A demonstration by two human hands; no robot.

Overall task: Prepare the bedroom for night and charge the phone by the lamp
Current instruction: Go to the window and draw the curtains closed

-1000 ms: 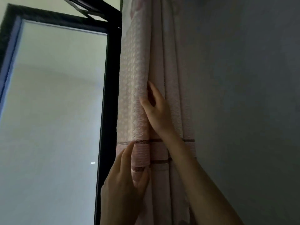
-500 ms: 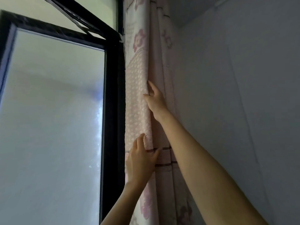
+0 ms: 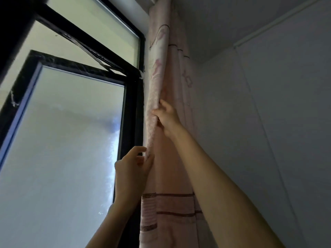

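The pale pink patterned fabric curtain is hanging bunched in tall vertical folds against the right side of the black-framed frosted-glass window, its long axis running straight up toward the ceiling, with brown stripes crossing it low down. Its leading edge is facing left, toward the glass, and that edge is what both hands are working on. The right hand is gripping higher up, fingers curling around the edge fold and closing on the cloth. The left hand is sitting lower and nearer, thumb and fingers pinching the same edge just where it is meeting the frame. Both hands are touching the curtain; neither is clearly nearer the open glass, though the left one is lying against the frame side. Judging from this, the coming move is calling for a sideways pull to the left, across the window, with the folds opening out. Beyond the curtain, a plain grey wall is filling the right. The room is looking dim. No phone or lamp is showing here.
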